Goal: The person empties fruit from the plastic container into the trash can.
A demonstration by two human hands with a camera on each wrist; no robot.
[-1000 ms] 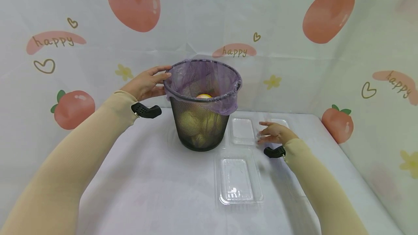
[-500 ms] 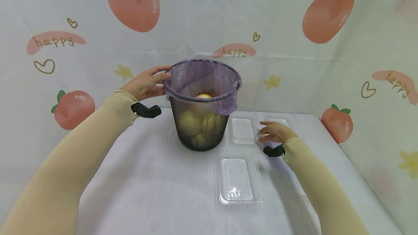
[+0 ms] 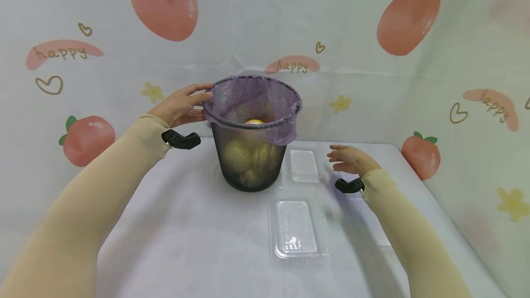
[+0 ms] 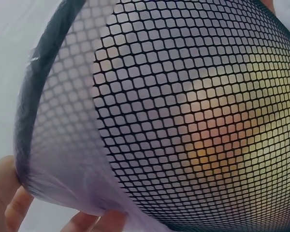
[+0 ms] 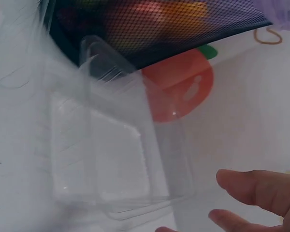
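Note:
A black mesh wastebasket (image 3: pixel 232 151), lined with a purple plastic bag (image 3: pixel 285 130), stands upright on the table. Yellowish and reddish fruit (image 4: pixel 217 130) shows through its mesh. My left hand (image 3: pixel 182 105) grips the left side of the rim, over the bag. To the right of the basket, my right hand (image 3: pixel 352 160) has loosely bent fingers and holds nothing. Nearest to it is a clear plastic container (image 3: pixel 303 164), also large in the right wrist view (image 5: pixel 121 159); overlapping transparent edges make its layers hard to tell. Another clear container (image 3: pixel 297 224) lies closer to me.
A white cloth (image 3: pixel 182 243) covers the table. Behind and to the right hangs a white curtain (image 3: pixel 232 22) printed with fruit, hearts and flowers. A black wrist camera mount (image 3: pixel 349 186) sits on each sleeve.
My right hand has risen slightly and come away from the clear container edges beside it, which no longer show there. The head view has turned slightly right. My left hand keeps its grip.

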